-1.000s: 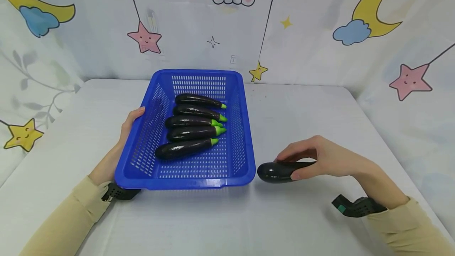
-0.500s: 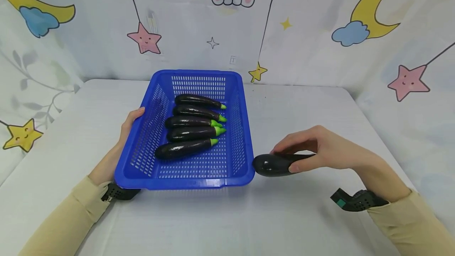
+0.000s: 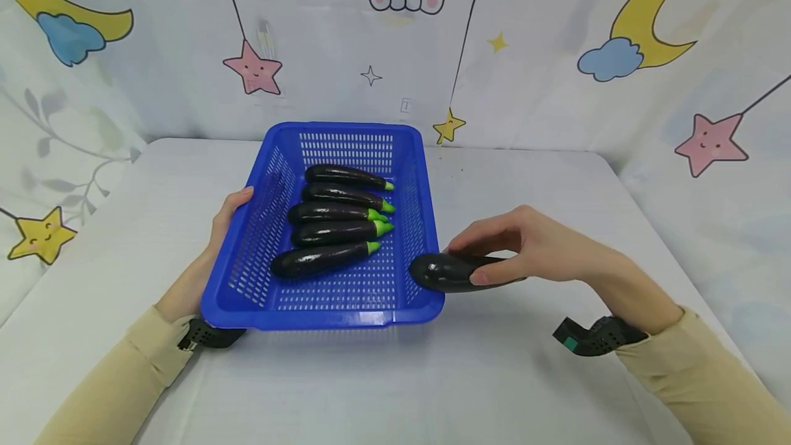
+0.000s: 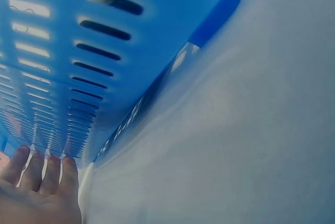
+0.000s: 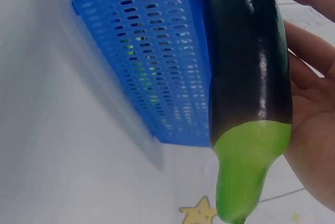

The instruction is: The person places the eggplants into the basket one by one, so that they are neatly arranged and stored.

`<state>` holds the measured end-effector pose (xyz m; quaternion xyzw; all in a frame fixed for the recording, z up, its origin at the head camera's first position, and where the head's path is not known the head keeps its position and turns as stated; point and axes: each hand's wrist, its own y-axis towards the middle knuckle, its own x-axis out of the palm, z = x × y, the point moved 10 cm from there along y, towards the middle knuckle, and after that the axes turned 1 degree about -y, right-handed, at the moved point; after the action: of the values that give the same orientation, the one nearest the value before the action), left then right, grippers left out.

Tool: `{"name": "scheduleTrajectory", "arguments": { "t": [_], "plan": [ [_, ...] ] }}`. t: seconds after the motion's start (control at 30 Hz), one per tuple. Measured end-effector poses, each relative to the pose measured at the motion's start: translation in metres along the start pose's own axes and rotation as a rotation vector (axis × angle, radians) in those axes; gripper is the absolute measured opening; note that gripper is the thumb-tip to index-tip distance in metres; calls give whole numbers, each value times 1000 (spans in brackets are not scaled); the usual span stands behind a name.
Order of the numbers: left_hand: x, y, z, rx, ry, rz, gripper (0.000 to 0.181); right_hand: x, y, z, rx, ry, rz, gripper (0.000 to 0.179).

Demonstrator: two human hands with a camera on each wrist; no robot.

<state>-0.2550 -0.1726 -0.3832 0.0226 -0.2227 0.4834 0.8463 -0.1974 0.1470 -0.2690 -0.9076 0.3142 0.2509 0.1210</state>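
Observation:
My right hand [image 3: 525,246] pinches a dark glossy eggplant [image 3: 445,273] between thumb and fingers. Its rounded end overlaps the right rim of a blue perforated plastic basket [image 3: 422,184]. In the right wrist view, the eggplant's green stem end [image 5: 246,166] points down, away from the basket wall [image 5: 157,67]. Inside the basket lie several eggplants [image 3: 334,232] in a row, green ends to the right. At the basket's left side, my left hand [image 3: 213,246] rests along the outer wall. The left wrist view shows its straight fingers [image 4: 51,174] against the slotted wall [image 4: 52,82].
A white-covered table [image 3: 346,390] lies under everything. Behind it hangs a pale cloth curtain [image 3: 519,95] printed with moons, clouds and stars. Each wrist wears a black band camera, the right one [image 3: 599,336] below the wrist.
My right hand has moved left and up with the eggplant, from beside the basket to over its right rim. The left hand and the basket have stayed in place.

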Motion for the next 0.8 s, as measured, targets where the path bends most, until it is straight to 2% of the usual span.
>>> {"name": "scheduleTrajectory", "arguments": {
  "t": [0.27, 0.5, 0.8],
  "plan": [
    [0, -1, -2, -34, -10, 7, 77, 9, 19, -5, 20, 15, 6, 35],
    [3, -1, -2, -27, -49, -27, 75, 16, 31, -10, 8, 20, 2, 34],
    [-2, 0, -2, -24, -6, 15, 77, 27, 51, -18, -39, 34, 1, 32]
  ]
}}
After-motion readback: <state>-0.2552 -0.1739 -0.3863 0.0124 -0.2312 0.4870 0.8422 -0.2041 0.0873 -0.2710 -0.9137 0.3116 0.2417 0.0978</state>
